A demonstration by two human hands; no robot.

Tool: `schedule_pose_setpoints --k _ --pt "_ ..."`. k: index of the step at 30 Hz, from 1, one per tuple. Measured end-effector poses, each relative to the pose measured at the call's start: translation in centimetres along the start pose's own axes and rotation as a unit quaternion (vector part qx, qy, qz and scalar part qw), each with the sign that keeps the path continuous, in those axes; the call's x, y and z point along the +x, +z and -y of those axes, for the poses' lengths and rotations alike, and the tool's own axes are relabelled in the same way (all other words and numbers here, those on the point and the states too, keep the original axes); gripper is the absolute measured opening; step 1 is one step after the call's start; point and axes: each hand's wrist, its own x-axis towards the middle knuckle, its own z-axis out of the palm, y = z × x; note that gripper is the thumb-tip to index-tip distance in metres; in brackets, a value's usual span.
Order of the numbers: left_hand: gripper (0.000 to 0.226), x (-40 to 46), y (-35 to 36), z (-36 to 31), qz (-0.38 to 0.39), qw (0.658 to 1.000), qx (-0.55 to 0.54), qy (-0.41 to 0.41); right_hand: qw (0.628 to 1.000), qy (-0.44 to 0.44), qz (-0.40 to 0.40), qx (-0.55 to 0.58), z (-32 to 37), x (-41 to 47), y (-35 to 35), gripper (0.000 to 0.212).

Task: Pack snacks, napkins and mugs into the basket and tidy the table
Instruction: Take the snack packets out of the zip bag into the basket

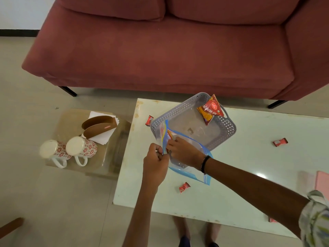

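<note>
A grey perforated basket [229,125] stands on the white table [249,184], with a red snack packet [211,109] leaning on its far rim. A clear zip bag with blue edging [195,146] lies over the basket's near corner. My left hand [155,164] pinches the bag's open edge. My right hand [183,152] reaches into the bag, where a small red packet [169,137] shows. Loose red candies lie on the table: one at the far left [149,120], one at the right [280,142], one near me [184,187]. Two upturned floral mugs [68,151] and napkins in a brown holder [99,126] sit on a low side table.
A red sofa [160,50] stands behind the table. A pink flat object [322,182] lies at the table's right edge. The low glass side table [99,168] is to the left. My feet show under the table's near edge.
</note>
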Motion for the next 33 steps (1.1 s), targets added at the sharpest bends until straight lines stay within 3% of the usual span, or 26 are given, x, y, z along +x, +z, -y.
schedule_pose_setpoints --k 4,6,9,13,16,20,26,29,33 --pt "0.016 -0.1 0.6 -0.1 -0.025 0.999 -0.033 -0.007 0.996 0.008 -0.065 0.068 -1.4 -1.8 -1.4 0.017" --pt "0.018 -0.2 0.9 -0.2 -0.035 0.998 -0.049 -0.016 0.982 0.059 -0.107 0.146 -2.1 -3.0 -2.4 0.014" --pt "0.023 -0.2 1.5 -0.4 -0.055 0.996 -0.070 -0.017 0.940 0.110 -0.160 0.279 -3.4 -4.9 -4.8 0.007" --pt "0.025 -0.4 2.2 -0.7 -0.086 0.994 -0.073 -0.006 0.878 0.197 -0.233 0.368 -4.4 -7.9 -8.2 0.011" --pt "0.025 -0.2 2.8 -1.2 -0.102 0.992 -0.070 -0.009 0.833 0.276 -0.283 0.386 -5.7 -9.7 -9.0 0.010" --pt "0.030 -0.2 3.5 -1.6 -0.112 0.992 -0.048 -0.025 0.745 0.357 -0.335 0.453 -7.5 -11.2 -8.0 0.010" --pt "0.029 -0.1 4.5 -0.9 -0.052 0.994 -0.005 -0.100 0.646 0.474 -0.434 0.412 -11.4 -14.2 -4.8 0.009" --pt "0.026 -0.2 5.0 -1.3 -0.080 0.994 -0.042 -0.063 0.642 0.525 -0.405 0.386 -13.5 -14.7 -1.2 0.007" --pt "0.017 0.1 5.0 -3.8 -0.129 0.988 -0.089 0.012 0.658 0.578 -0.267 0.404 -14.4 -12.7 4.7 0.007"
